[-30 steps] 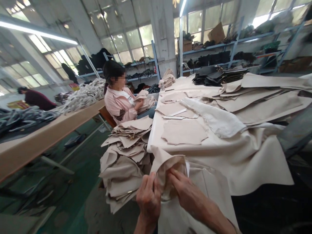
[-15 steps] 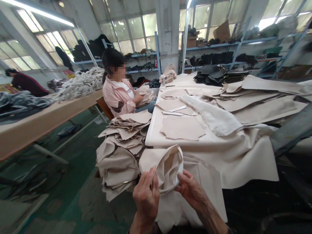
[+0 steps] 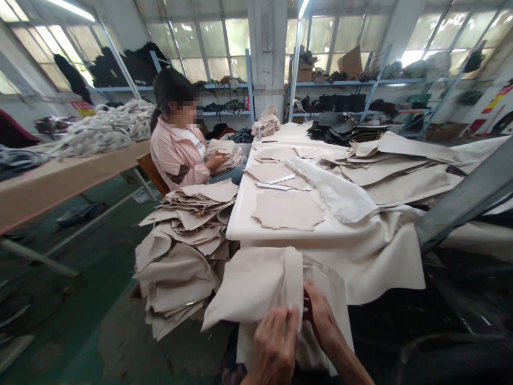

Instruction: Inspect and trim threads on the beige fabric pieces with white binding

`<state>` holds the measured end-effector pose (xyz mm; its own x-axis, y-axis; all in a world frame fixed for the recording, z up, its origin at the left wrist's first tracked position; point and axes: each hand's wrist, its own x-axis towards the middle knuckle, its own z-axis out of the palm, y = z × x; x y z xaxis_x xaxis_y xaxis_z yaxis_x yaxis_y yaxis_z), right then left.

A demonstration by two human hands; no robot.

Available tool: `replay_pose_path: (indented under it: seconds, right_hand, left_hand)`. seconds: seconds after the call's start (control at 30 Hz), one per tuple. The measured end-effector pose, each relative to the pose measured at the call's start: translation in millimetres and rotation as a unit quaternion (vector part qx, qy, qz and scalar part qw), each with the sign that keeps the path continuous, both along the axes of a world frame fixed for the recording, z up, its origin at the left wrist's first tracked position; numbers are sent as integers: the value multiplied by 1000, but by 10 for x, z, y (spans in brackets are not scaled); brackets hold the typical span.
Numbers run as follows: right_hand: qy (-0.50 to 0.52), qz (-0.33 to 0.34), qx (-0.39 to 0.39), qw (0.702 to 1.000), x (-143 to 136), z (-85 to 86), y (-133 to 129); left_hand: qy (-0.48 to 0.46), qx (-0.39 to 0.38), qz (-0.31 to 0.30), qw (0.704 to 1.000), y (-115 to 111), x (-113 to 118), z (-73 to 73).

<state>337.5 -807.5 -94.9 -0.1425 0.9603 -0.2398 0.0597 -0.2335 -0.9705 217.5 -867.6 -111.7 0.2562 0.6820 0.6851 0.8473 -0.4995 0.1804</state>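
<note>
A beige fabric piece (image 3: 252,280) lies spread in front of me, with a folded band (image 3: 294,278) along its right edge. My left hand (image 3: 276,339) is closed on the lower end of that band, fingertips pressed together on the cloth. At the band's right side my right hand (image 3: 324,318) grips the edge, its fingertips partly hidden behind the fabric. More beige cloth (image 3: 332,289) hangs beneath and behind both hands.
To the left stands a tall stack of beige cut pieces (image 3: 180,267). The cloth-covered table (image 3: 240,230) ahead carries flat panels (image 3: 286,209). A co-worker (image 3: 180,144) sits at its left side, holding fabric pieces. A grey metal beam (image 3: 468,187) slants at right.
The fabric has gone from a gathered, open loop to lying flatter, its band now facing me. My left hand moved right and down, closer to my right hand. The view shifted to the right.
</note>
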Motion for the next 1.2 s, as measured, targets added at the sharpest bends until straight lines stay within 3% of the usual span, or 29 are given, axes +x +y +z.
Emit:
replay_pose_path:
  seconds: [0.1,0.2,0.27,0.33,0.4,0.47,0.57,0.63,0.7,0.8,0.9,1.07,1.13,1.2]
  right_hand:
    - [-56,12,56,997,76,74,-47]
    - [-13,56,71,996,226,187,-51]
    - [50,56,-2,997,428,170,-48]
    - [70,-25,-85,994,658,74,-25]
    - [44,-141,-134,980,826,-47,30]
    - [18,-200,-148,968,872,-140,110]
    - [28,-171,-146,974,768,-231,220]
    - [39,-136,-139,980,693,-290,256]
    - [-1,-124,-98,987,671,-343,258]
    - [-113,-123,-10,986,707,-355,225]
    - [-233,-132,48,962,723,-301,203]
    - [-269,-118,30,955,636,-222,227]
    - [-268,-115,33,956,594,-154,234]
    - [-283,-116,58,950,556,-50,225]
  left_hand:
    - [-17,3,-83,996,66,62,135]
    - [-5,45,-160,986,175,-65,479]
    - [7,44,-119,992,278,-238,672]
    - [-38,-7,-11,999,402,-439,726]
    - [-161,-108,107,975,513,-629,608]
    - [-304,-247,177,903,559,-778,365]
    - [-425,-453,144,771,469,-879,-23]
    - [-439,-527,94,722,359,-870,-177]
    - [-425,-532,81,728,271,-841,-229]
    - [-417,-493,150,749,199,-845,-201]
    - [-477,-499,207,693,138,-894,-177]
    - [-572,-584,104,567,93,-794,-194]
    - [-612,-557,109,551,121,-729,-134]
    - [-638,-501,122,573,123,-717,-21]
